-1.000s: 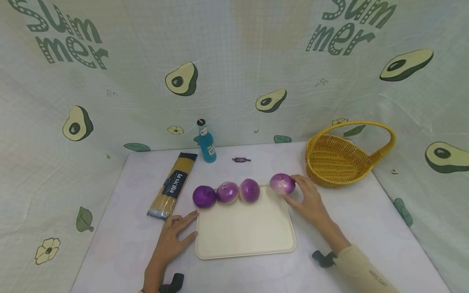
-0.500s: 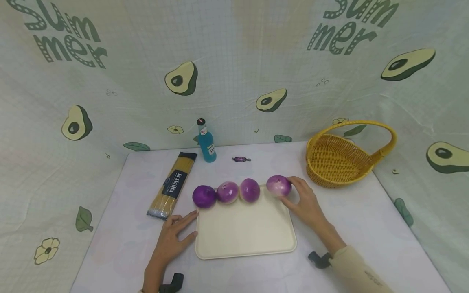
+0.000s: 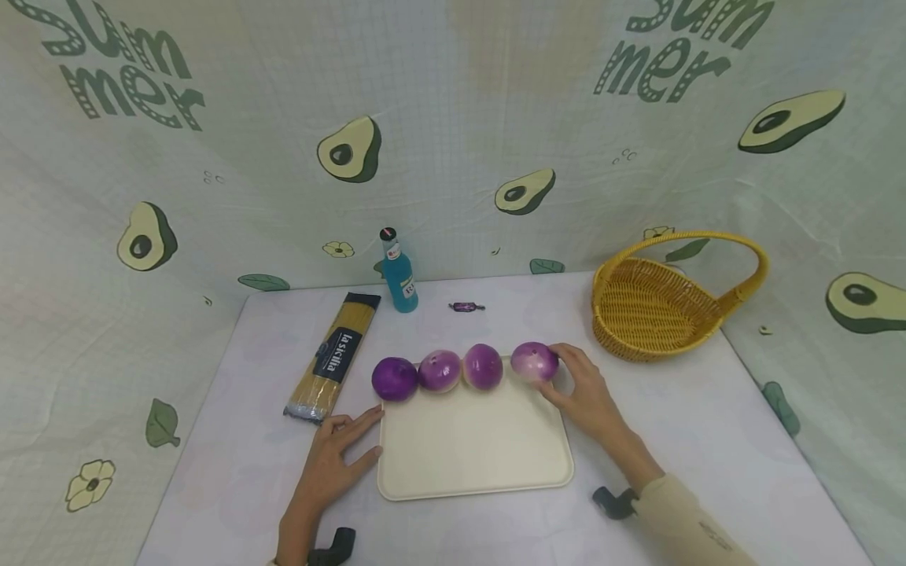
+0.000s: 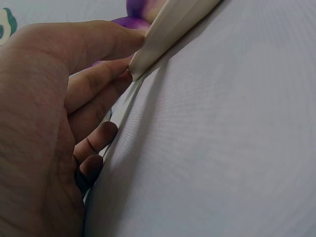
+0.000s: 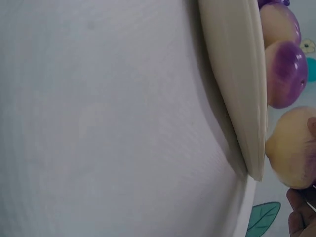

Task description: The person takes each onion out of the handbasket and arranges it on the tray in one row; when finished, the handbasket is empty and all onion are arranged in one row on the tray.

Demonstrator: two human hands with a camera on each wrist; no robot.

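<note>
My right hand [image 3: 590, 397] holds a purple-and-white turnip [image 3: 532, 362] between thumb and fingers, over the far right corner of a cream tray [image 3: 474, 448]. In the right wrist view this turnip [image 5: 291, 148] shows its pale underside beyond the tray's rim, with only some fingertips visible. Three more turnips stand side by side along the far edge: a dark purple one [image 3: 394, 379], a lighter one [image 3: 440, 371] and another [image 3: 483, 367]. My left hand [image 3: 333, 464] rests at the tray's left edge, fingers extended, its thumb and fingertips touching the rim [image 4: 158, 37].
A pack of spaghetti [image 3: 335, 358] lies left of the tray. At the back stand a blue bottle [image 3: 400, 279] and, to its right, a small wrapped candy [image 3: 465, 307]. A yellow wicker basket [image 3: 654, 314] with a tall handle occupies the back right.
My right hand has shifted a little to the left with the turnip, narrowing the gap to the other three. The left hand stays at the tray's edge.
</note>
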